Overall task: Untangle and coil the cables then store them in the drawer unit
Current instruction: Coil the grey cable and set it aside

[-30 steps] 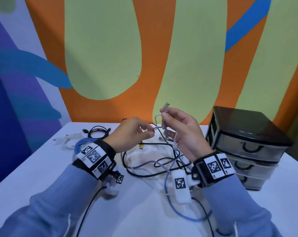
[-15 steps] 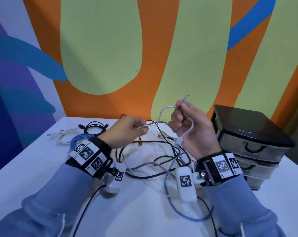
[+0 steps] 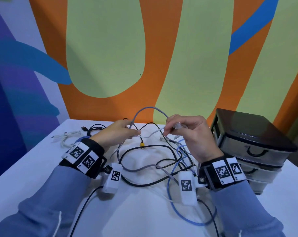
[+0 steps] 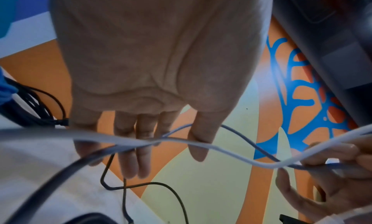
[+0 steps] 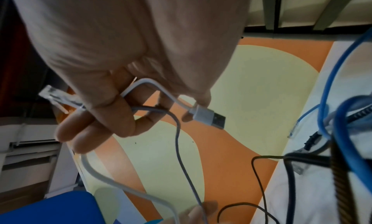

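Just above the tangle on the white table (image 3: 33,168), my left hand (image 3: 136,133) pinches a thin grey cable (image 3: 150,108) and a white cable (image 3: 153,133). The grey cable arcs up in a loop to my right hand (image 3: 168,130). In the right wrist view, my right hand (image 5: 128,124) curls round both: the grey cable's clear network plug (image 5: 54,95) sticks out past the fingers, and the white cable's USB plug (image 5: 209,118) hangs by the thumb. The left wrist view shows both cables crossing under my left hand (image 4: 167,160). The black drawer unit (image 3: 247,130) stands at the right, drawers closed.
Loose black (image 3: 144,184) and blue (image 3: 179,218) cables and a yellow-tipped connector (image 3: 142,144) lie tangled between my wrists. Bundled black (image 3: 95,130), white (image 3: 67,140) and blue cables sit at the back left. The painted wall rises right behind the table.
My right hand has dropped and rolled over, so the clear plug no longer points up. The grey loop between the hands has grown and now stands above them. The left hand kept its pinch.
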`<state>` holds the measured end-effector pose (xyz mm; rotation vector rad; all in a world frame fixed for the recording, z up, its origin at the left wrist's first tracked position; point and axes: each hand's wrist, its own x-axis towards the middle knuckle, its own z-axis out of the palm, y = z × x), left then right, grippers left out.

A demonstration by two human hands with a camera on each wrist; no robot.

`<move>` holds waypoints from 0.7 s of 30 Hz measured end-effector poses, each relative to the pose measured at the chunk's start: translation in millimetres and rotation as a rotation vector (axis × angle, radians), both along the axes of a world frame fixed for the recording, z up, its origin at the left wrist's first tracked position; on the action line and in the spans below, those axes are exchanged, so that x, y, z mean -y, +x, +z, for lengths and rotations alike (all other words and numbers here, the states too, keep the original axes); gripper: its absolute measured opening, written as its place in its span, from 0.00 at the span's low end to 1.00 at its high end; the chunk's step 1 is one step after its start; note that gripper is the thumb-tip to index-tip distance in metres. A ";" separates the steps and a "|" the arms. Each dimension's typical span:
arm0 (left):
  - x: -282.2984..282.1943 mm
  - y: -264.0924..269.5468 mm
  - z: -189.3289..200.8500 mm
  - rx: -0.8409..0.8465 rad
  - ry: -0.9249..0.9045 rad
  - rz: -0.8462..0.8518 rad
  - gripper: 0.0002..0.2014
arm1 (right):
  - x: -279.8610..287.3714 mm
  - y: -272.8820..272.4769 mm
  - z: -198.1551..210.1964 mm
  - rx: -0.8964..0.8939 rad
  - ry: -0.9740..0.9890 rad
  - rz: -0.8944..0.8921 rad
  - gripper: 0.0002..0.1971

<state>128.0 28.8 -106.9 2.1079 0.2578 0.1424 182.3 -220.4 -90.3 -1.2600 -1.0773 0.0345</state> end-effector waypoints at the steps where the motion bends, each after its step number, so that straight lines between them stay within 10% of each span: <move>1: -1.0 -1.0 -0.3 0.029 -0.013 0.003 0.09 | 0.2 -0.1 0.1 0.000 0.007 -0.001 0.20; 8: -15.4 -11.1 27.9 0.717 -0.333 0.326 0.13 | 7.6 -0.7 5.2 0.100 -0.323 -0.199 0.32; 14: 1.2 -29.2 45.6 1.007 -0.046 0.288 0.13 | -1.3 2.0 -7.4 0.148 -0.521 -0.447 0.36; 21: 28.5 -37.0 47.4 1.111 0.105 0.068 0.11 | -8.3 5.5 -6.8 0.159 -0.239 -0.681 0.07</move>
